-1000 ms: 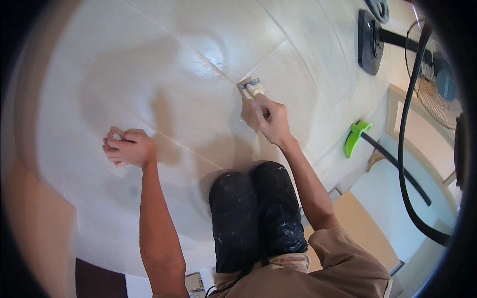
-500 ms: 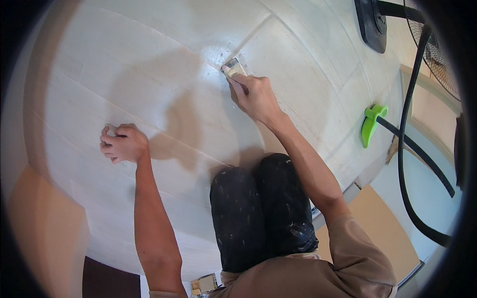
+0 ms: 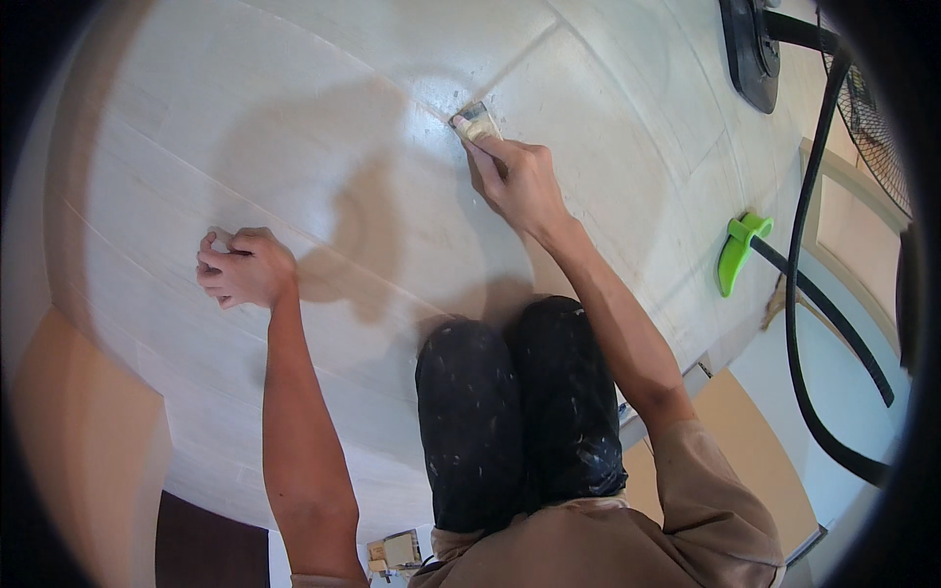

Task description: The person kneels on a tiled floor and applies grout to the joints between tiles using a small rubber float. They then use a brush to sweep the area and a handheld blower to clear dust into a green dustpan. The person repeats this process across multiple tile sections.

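Head view is showing, nearest, the person's brown shirt point(image 3: 578, 549), with a black cord point(image 3: 796, 294) curving down the right side. Just beyond the shirt, dark trousers point(image 3: 470, 421) flecked with white are covering two bent knees, which are sitting close together. Out to the left, well apart from the knees, the left hand point(image 3: 247, 269) is hanging over the floor with its fingers curling inward. Some pale piece point(image 3: 222, 236) is showing near the thumb, but I cannot tell whether the hand is gripping it. Farther forward, the right hand point(image 3: 522, 181) is pinching a flat scraper point(image 3: 480, 120) firmly between thumb and fingers. That scraper is pointing away from the body, its greyish edge lying at the pale floor point(image 3: 323, 59) where seams are meeting; dark specks point(image 3: 490, 95) are dotting the surface just beside it. Toward the right, a green-headed tool point(image 3: 733, 257) is lying well apart from both hands. Farther off, a black stand base point(image 3: 750, 59) is resting near a fan's wire guard point(image 3: 877, 137).
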The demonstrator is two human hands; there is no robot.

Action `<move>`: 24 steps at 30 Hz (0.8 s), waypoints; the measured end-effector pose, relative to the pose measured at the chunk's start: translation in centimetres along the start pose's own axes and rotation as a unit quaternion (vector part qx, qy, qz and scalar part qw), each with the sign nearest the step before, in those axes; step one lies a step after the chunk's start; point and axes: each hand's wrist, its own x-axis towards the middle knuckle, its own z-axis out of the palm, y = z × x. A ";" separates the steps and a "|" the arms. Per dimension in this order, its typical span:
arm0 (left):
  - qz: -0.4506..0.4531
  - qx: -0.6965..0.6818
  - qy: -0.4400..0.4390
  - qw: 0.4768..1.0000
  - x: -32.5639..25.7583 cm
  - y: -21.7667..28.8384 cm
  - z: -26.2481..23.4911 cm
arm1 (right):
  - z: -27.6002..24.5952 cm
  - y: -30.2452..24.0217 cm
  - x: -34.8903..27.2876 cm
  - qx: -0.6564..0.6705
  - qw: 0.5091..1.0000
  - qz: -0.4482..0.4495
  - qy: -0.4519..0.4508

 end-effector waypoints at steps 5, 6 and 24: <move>0.002 -0.003 0.002 1.000 0.0 0.1 0.1 | -0.1 -0.8 0.2 -0.026 1.000 0.012 -0.004; 0.003 0.000 0.001 1.000 0.0 0.2 0.1 | -0.3 -0.9 0.3 -0.035 0.999 0.017 -0.015; 0.010 0.005 -0.001 1.000 0.1 0.1 0.2 | 0.2 -0.7 1.0 -0.013 1.000 0.017 -0.012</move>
